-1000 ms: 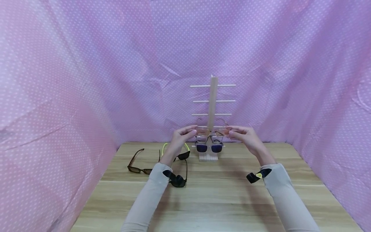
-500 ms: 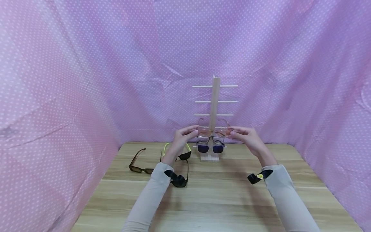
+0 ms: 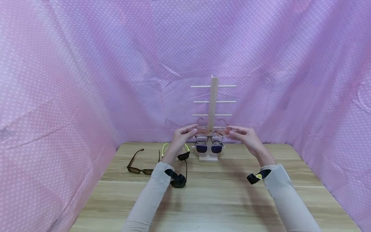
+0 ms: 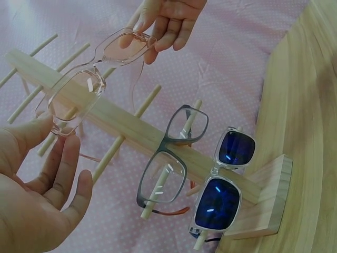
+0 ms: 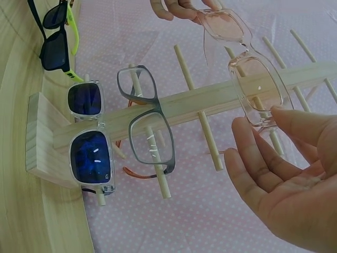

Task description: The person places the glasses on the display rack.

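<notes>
Left wrist view: the left hand (image 4: 39,200) pinches one front corner of the clear pink glasses (image 4: 79,87), thumb on one side and fingers on the other. The right hand (image 5: 295,190) pinches the other front corner in the same way, so both pinches are narrow and have the frame between them. The glasses are up off the wooden table (image 3: 220,206), in front of the wooden post (image 3: 213,96), with their thin arms reaching back. It is hard to tell if they touch a peg.

In the wrist views, a bare peg (image 4: 105,161) shows between them and the grey-framed glasses (image 4: 165,143), which hang next down. Lowest hang the blue-lens sunglasses (image 4: 218,203), close to the base block (image 4: 263,211).

If one hand let go too soon, the pink glasses would likely tip and drop, because each hand has just one end. An arm could miss its peg, since the arms are so thin and see-through. A low dip might bump the grey pair.

Farther out on the table, by the left wrist, lie brown sunglasses (image 3: 136,169), black-and-yellow sunglasses (image 3: 183,156) and a partly hidden dark pair (image 3: 178,185). Pink dotted cloth (image 3: 174,42) hangs behind.
</notes>
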{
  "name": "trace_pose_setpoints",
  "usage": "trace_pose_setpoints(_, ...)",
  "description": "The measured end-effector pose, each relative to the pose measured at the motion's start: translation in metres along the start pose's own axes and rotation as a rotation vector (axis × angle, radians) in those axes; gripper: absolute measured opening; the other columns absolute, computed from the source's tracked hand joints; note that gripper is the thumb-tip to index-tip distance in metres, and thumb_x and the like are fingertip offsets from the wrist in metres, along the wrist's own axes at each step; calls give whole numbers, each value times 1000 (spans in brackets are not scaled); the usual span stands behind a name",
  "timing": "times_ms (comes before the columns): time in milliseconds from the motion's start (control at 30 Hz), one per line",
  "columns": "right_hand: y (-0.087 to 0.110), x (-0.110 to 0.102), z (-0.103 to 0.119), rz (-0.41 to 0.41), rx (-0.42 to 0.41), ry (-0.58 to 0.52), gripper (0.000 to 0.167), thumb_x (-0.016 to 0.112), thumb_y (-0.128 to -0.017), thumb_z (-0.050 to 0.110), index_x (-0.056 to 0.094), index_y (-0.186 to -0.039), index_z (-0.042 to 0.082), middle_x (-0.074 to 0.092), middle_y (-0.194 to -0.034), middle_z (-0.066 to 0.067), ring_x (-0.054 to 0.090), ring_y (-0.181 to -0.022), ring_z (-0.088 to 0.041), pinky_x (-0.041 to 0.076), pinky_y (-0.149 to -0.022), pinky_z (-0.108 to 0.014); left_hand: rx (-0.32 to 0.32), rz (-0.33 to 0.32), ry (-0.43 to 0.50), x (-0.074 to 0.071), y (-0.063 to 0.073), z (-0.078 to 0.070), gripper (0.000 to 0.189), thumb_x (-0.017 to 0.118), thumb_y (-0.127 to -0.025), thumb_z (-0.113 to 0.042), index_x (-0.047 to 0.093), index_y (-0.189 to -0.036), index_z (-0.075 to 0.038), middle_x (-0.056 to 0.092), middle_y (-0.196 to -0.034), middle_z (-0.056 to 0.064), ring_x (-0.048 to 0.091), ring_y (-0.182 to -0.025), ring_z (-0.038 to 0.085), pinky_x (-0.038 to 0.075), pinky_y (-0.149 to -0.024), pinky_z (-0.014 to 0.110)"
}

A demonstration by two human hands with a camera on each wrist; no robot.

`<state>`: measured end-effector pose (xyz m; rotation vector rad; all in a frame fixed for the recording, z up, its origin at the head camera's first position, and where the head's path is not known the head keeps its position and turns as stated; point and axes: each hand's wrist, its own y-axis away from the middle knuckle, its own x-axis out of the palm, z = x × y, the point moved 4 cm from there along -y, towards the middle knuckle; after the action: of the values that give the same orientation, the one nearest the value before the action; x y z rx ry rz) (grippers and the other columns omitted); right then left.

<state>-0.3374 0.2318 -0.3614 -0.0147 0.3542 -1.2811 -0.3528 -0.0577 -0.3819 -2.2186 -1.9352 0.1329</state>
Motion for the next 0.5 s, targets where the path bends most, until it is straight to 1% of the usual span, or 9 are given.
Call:
trace_pose_setpoints(133, -4, 1, 0, -16, -4, 7, 48, 63, -103, 20, 54, -143, -4, 77, -112, 7, 73, -97, -5, 59, -93, -26, -15, -20, 24, -1, -4, 2, 32, 73, -96, -15, 72, -127, -7, 77, -117, 6, 74, -94, 7, 57, -102, 38)
trace_pose_setpoints(200, -6, 1, 1, -29, -1, 10, 46, 62, -103, 18, 54, -143, -5, 77, -115, 0, 73, -95, -6, 60, -91, -25, -22, -23, 29, -1, -6, 3, 33, 73, -96, -14, 71, -127, -7, 76, -117, 7, 73, -94, 6, 56, -103, 38)
trace_pose_setpoints(233, -7, 1, 2, -34, -1, 13, 46, 62, -103, 17, 54, -142, -5, 77, -117, -5, 74, -95, -7, 60, -91, -25, -26, -23, 33, -1, -7, 3, 33, 73, -96, -14, 71, -127, -7, 76, -117, 7, 73, -94, 6, 56, -102, 37)
trace_pose_setpoints(333, -11, 1, 3, -50, 5, 21, 44, 62, -103, 17, 56, -141, -4, 73, -123, -17, 74, -96, -8, 60, -89, -23, -28, -21, 40, -1, -9, 3, 33, 71, -96, -12, 70, -128, -5, 76, -118, 9, 72, -95, 5, 56, -103, 37)
trace_pose_setpoints(400, -14, 2, 2, -60, 9, 24, 44, 62, -103, 17, 56, -141, -4, 72, -123, -20, 74, -96, -9, 60, -88, -23, -21, -21, 36, -1, -11, 2, 33, 71, -97, -11, 70, -129, -4, 75, -118, 11, 72, -95, 6, 56, -103, 39)
trace_pose_setpoints(433, -16, 2, 2, -66, 9, 19, 44, 63, -103, 17, 56, -141, -4, 72, -121, -19, 74, -96, -9, 60, -88, -22, -18, -23, 26, -1, -12, 2, 32, 70, -97, -11, 70, -129, -5, 75, -118, 11, 72, -94, 6, 57, -102, 38)
trace_pose_setpoints(500, -18, 2, 0, -80, 5, 8, 44, 63, -102, 16, 56, -140, -5, 76, -116, -14, 75, -95, -9, 61, -87, -23, -10, -25, -5, -1, -13, 2, 32, 70, -97, -11, 70, -129, -6, 75, -117, 13, 72, -93, 7, 57, -102, 40)
